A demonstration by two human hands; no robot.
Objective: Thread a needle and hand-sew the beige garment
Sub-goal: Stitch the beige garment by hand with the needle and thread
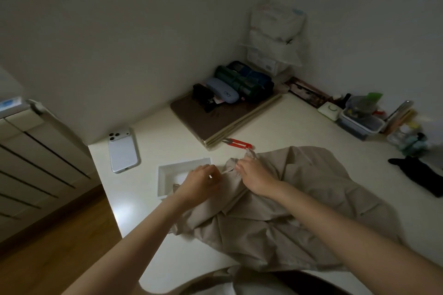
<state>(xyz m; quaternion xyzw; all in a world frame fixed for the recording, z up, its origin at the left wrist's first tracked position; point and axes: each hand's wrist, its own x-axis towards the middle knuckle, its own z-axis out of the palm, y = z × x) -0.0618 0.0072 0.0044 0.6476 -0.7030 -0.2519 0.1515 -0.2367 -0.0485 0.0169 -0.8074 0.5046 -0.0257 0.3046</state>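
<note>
Head view: where is the beige garment [299, 211]?

It lies all crumpled on the white surface [299, 122], right in front of the person.

What do the hands do?

The right hand [255, 178] grips a folded bit of the cloth at the garment's far left end. The left hand [200, 183] is just beside it. Its fingers are curled and pinch something tiny and shiny. Maybe that is the needle [210, 176], but it is too small to be sure.

What else is there?

A white tray [165, 175] sits partly under the left hand. Red snips [239, 143] lie just behind the garment. A white phone [123, 151] lies off to the left.
</note>
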